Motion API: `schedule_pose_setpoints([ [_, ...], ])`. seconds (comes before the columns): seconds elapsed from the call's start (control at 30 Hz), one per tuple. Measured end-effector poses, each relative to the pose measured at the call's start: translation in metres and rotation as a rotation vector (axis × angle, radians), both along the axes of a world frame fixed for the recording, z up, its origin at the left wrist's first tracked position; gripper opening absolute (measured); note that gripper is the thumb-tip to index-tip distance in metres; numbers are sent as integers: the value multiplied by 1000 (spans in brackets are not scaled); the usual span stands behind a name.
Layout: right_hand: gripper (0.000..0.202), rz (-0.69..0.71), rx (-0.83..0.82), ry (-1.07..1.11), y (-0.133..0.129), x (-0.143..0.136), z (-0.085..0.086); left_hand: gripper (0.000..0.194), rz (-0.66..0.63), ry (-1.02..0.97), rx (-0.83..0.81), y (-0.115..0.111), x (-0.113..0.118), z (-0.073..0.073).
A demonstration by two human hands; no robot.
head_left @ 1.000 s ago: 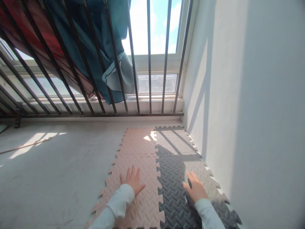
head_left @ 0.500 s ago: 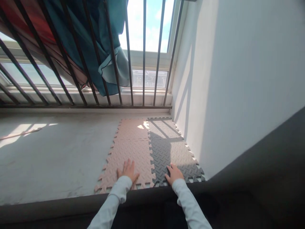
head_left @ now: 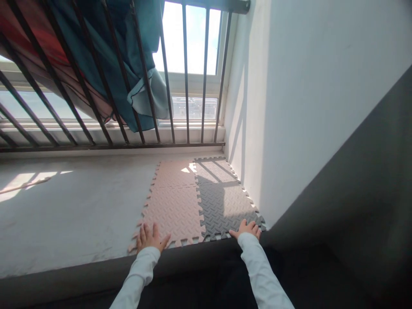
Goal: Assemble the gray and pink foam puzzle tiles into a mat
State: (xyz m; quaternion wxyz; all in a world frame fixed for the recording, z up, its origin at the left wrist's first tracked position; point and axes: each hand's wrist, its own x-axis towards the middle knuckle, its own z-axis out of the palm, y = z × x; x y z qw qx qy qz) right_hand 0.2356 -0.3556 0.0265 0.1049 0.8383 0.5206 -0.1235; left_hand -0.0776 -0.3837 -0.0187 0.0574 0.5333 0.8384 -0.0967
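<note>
Pink foam mat tiles [head_left: 175, 206] with toothed edges lie flat on a pale ledge, joined on their right to grey foam mat tiles [head_left: 219, 206]. My left hand [head_left: 150, 238] rests with fingers spread on the near left corner of the pink mat and holds nothing. On the near right part of the grey mat, close to the wall, is my right hand [head_left: 247, 229], its fingers apart and nothing in it. Both mats reach the front edge of the ledge.
A dark metal railing [head_left: 186, 86] runs behind the ledge [head_left: 80, 206], with a teal and red cloth [head_left: 109, 64] hanging behind its bars. A white wall [head_left: 305, 86] borders the right side. A thin stick [head_left: 27, 185] lies at the far left.
My left hand has moved left across the pink mat to its corner. My right hand has shifted right along the grey mat. The view has turned slightly.
</note>
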Motion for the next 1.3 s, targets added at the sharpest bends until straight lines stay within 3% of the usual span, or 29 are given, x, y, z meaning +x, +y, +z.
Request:
schedule_pose_setpoints([
  [0.07,68,58,27,19,-5,-9,2,68,-94,-42,-18,-2,14,6],
  [0.13,54,187,33,70,-10,-23,2,59,-282,-118,-42,-6,37,8],
  [0.23,51,415,-4,170,-17,-49,-3,54,-508,-245,-50,-14,79,6],
  [0.37,65,544,-77,217,-22,-65,-9,54,-500,-291,6,-19,111,6],
  [0.6,62,560,-41,250,-25,-62,-7,42,-545,-331,-23,-1,102,30],
  [0.73,63,588,-14,305,-27,-66,-10,39,-556,-296,-37,2,106,34],
  [0.9,74,622,-52,357,-29,-63,-13,47,-558,-204,-69,-1,114,33],
  [1.03,65,630,7,377,-36,-56,-13,49,-558,-185,-123,2,113,26],
  [1.3,73,409,56,301,-37,-28,-17,49,-584,-182,-109,3,108,18],
])
